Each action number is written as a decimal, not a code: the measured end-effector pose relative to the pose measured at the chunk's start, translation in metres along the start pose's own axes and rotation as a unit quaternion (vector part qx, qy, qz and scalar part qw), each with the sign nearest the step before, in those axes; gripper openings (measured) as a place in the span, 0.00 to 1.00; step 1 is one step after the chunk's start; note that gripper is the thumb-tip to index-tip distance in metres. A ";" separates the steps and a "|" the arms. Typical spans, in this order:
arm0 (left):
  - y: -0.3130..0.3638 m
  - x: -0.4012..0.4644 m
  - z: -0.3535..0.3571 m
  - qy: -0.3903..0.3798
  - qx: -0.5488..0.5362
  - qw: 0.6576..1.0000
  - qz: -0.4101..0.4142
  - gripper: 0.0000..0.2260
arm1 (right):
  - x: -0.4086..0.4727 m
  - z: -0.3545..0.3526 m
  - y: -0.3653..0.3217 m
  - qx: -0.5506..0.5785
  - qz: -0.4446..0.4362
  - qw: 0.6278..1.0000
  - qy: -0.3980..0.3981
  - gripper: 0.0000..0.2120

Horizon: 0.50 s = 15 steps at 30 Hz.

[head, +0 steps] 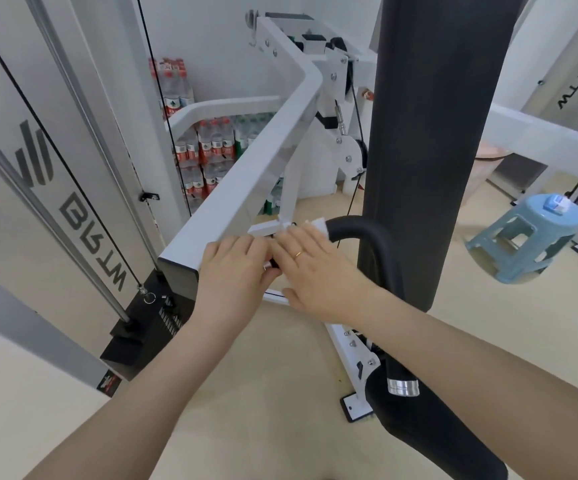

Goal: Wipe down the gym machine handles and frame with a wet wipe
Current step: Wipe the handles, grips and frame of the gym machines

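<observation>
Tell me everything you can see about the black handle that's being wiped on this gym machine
The black handle is a curved bar in matte, foam-like padding. It runs from the white frame rightward, then bends down beside the tall dark pad. The right hand lies over its near end, a white wet wipe showing past the fingers against the grip. The left hand grips close beside it at the frame junction. Its lower end is hidden.

Head view — downward, near hands [273, 268]

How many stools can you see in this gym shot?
1: a light blue plastic stool stands on the floor at the right, beyond the black upright pad, with a small packet on its seat. Others may be out of view.
</observation>
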State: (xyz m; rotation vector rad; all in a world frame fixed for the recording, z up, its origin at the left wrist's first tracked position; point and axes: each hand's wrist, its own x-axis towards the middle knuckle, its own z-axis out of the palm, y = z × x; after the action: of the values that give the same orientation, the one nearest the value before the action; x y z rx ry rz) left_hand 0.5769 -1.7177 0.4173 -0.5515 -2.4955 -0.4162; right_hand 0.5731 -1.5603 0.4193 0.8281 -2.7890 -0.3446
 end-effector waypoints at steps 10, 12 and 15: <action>0.001 -0.002 0.000 -0.029 -0.012 1.000 0.002 0.13 | -0.025 -0.033 0.049 0.003 0.171 0.985 -0.022 0.28; 0.002 -0.003 0.001 -0.026 -0.006 1.000 0.009 0.12 | -0.039 -0.035 0.047 -0.003 0.243 0.970 0.002 0.28; 0.008 -0.003 0.003 -0.020 0.008 0.999 0.035 0.11 | -0.062 -0.030 0.033 0.049 0.288 0.956 0.027 0.29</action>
State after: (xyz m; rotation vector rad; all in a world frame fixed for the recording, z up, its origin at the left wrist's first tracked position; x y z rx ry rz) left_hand 0.5813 -1.7106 0.4143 -0.6440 -2.5080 -0.3616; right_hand 0.6153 -1.5032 0.4491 0.0141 -2.8455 -0.0788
